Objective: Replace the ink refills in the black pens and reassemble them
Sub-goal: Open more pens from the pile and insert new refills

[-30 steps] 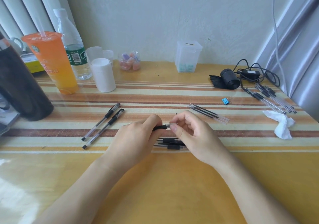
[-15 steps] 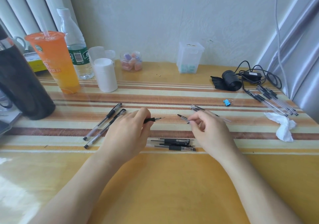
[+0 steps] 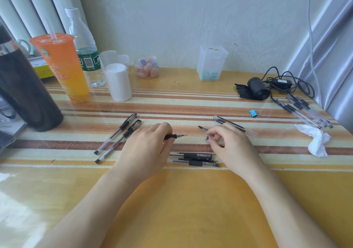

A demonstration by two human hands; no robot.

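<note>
**Head cam: pen in pieces, desk pretty crowded**

Head view looks down at a striped worktop [image 3: 191, 102]. Left hand [image 3: 147, 148] has its fingers closed around a black pen body [image 3: 171, 136], with the bare refill tip sticking out to the right. Right hand [image 3: 229, 144] is a bit apart from it, fingers pinched on a small dark piece [image 3: 206, 138], can't tell exactly what it is. A loose pen cap [image 3: 202, 128] lies just past those fingers.

Between the wrists, close to me, sits a little pile of black pens [image 3: 194, 158]. Two more capped pens [image 3: 118, 136] lie angled off to the left. Spare refills [image 3: 231, 124] are right behind the right hand, partly hidden by it. Far right there's another bunch of pens [image 3: 305, 112], a crumpled tissue [image 3: 315, 140], a blue binder clip [image 3: 253, 113] and a black roll with cables [image 3: 257, 89]. Back left: orange drink cup [image 3: 63, 68], water bottle [image 3: 86, 52], white tub [image 3: 118, 82].
</note>
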